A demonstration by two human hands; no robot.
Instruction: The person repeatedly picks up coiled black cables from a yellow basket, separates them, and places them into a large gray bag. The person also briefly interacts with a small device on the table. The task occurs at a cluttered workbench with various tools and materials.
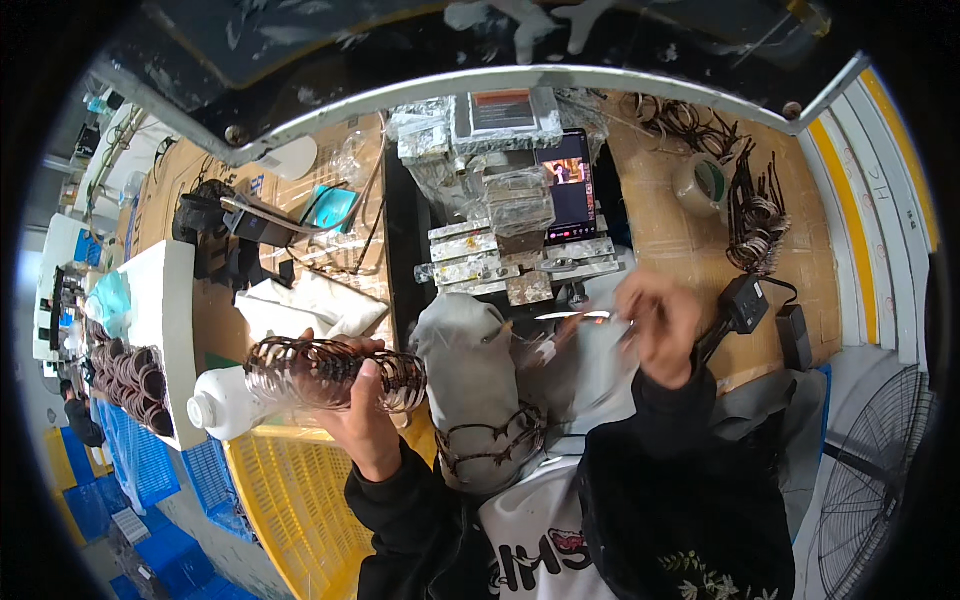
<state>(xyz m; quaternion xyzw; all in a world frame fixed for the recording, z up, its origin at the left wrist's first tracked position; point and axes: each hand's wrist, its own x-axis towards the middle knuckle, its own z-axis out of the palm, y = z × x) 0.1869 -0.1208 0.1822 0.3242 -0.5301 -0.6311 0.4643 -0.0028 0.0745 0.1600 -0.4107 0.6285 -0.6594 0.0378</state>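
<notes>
My left hand (364, 420) is closed round a row of brown tortoiseshell eyeglass frames (335, 368), packed side by side. A white bottle (222, 404) with a white cap touches the row's left end; whether the hand bears it too is unclear. My right hand (660, 325) is raised in front of the machine on the right, its fingers smeared by motion. A blurred, glinting thin shape runs left from its fingertips, too smeared to name. Another brown eyeglass frame (490, 440) lies on my grey-clad lap.
A metal machine (520, 215) crusted with residue stands ahead, with a lit phone (567, 190) on it. Brown frame parts (757, 215) and a tape roll (700, 187) lie at right. A yellow crate (300, 505) sits lower left; a black fan (870, 480) stands lower right.
</notes>
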